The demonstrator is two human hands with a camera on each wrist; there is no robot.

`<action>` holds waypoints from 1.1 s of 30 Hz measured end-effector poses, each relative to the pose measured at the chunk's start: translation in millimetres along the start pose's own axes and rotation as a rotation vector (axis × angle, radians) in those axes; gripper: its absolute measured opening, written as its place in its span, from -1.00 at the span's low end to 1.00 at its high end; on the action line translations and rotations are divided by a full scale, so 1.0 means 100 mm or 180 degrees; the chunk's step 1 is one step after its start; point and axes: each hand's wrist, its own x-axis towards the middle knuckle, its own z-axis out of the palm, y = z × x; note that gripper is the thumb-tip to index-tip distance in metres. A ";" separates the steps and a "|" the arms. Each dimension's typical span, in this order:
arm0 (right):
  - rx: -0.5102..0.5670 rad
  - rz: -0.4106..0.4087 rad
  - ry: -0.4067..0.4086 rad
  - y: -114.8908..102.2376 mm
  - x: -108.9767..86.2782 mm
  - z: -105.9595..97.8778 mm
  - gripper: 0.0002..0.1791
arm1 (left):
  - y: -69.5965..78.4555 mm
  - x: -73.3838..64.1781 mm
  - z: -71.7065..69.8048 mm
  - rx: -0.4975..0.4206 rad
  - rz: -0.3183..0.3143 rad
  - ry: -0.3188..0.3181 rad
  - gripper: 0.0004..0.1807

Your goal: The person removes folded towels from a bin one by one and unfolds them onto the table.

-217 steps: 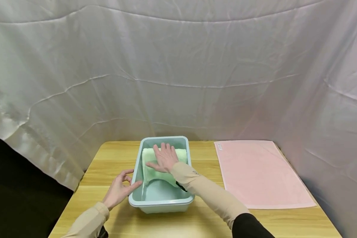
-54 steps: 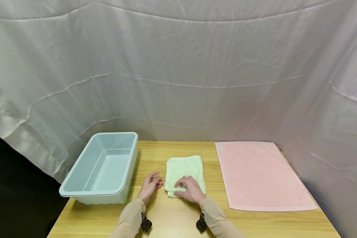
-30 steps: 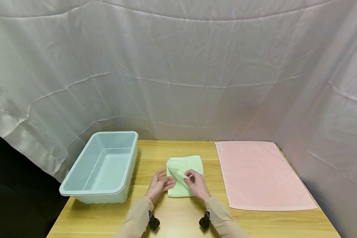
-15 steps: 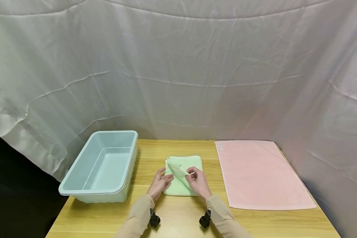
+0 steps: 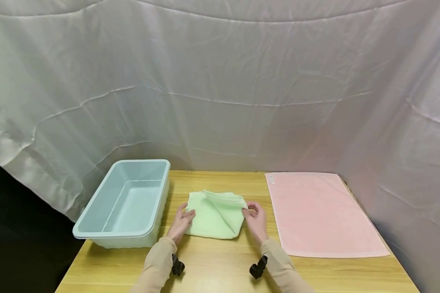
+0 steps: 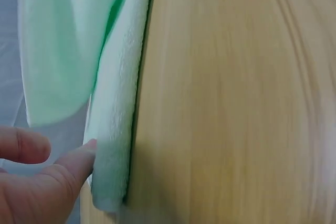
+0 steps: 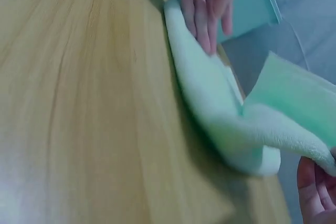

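Note:
A light green towel (image 5: 214, 215), partly folded, lies on the wooden table with its top layer lifted toward the right. My right hand (image 5: 256, 221) pinches a raised corner of it; in the right wrist view the fingers (image 7: 317, 192) hold the end of a lifted fold. At the towel's left edge my left hand (image 5: 181, 223) rests on the cloth. Its fingers look fairly straight in the right wrist view, where the left hand (image 7: 207, 3) touches the towel. In the left wrist view the thumb (image 6: 73, 166) meets the towel's near edge.
A pale blue plastic basin (image 5: 122, 236) stands at the table's left side, nothing in it. On the right, a pink towel (image 5: 324, 215) lies spread flat. A grey curtain (image 5: 220, 89) hangs behind the wooden table (image 5: 220, 268).
Earlier the green towel lay in the basin, which now stands further left. Since half a second ago my right hand has drawn the corner rightward, widening the towel; my left hand has shifted left.

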 end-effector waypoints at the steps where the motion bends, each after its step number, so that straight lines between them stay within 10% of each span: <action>1: 0.0014 0.0073 0.0114 0.03 0.00 -0.03 -0.79 | 0.01 0.00 -0.03 0.0050 0.0008 0.0053 -0.33; 9: 0.0214 0.0509 0.0261 0.22 -0.02 -0.29 -0.65 | 0.02 -0.01 -0.16 0.0290 0.0027 0.0372 -0.37; 16: -0.1909 -0.0659 -0.0078 0.26 -0.03 -0.40 -0.49 | 0.03 -0.01 -0.14 0.0425 0.0062 0.0392 -0.40; 20: -0.2297 -0.1095 -0.0432 0.23 0.01 -0.38 -0.41 | 0.01 -0.02 -0.09 0.0451 0.0156 0.0339 -0.41; 26: -0.2527 -0.1497 -0.0708 0.21 0.09 -0.31 -0.54 | -0.02 -0.01 0.03 0.0389 0.0342 0.0062 -0.41; 33: -0.2210 -0.1018 -0.0505 0.21 0.20 -0.32 -0.86 | -0.06 0.01 0.06 0.0450 0.0278 -0.0108 -0.39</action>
